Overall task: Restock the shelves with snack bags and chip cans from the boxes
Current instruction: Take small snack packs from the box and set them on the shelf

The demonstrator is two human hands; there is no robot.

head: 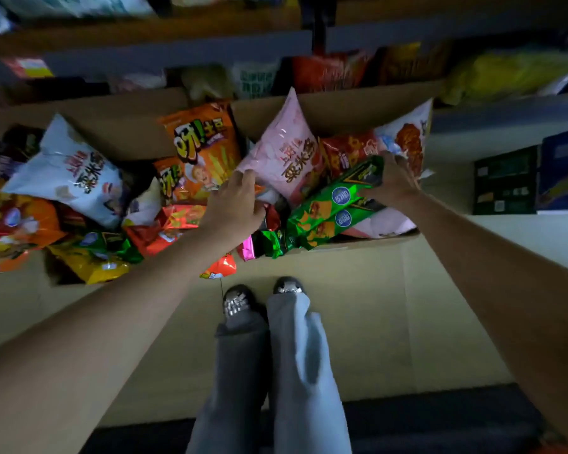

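Note:
An open cardboard box (341,106) on the floor is full of snack bags. My left hand (235,204) reaches into its middle, and its fingertips touch the lower edge of a pink snack bag (286,152). My right hand (395,181) is at the box's right side, its fingers curled over the top end of two green snack packs (332,208) and against a white-and-orange bag (407,139). Orange bags (204,142) and a white bag (69,172) lie to the left. No chip can is visible.
Shelves (177,54) with snack bags run across the top, dim and blurred. A second heap of bags (89,253) fills the left. The box's front flap (358,306) lies flat by my feet (259,299). Dark and blue boxes (532,178) stand at the right.

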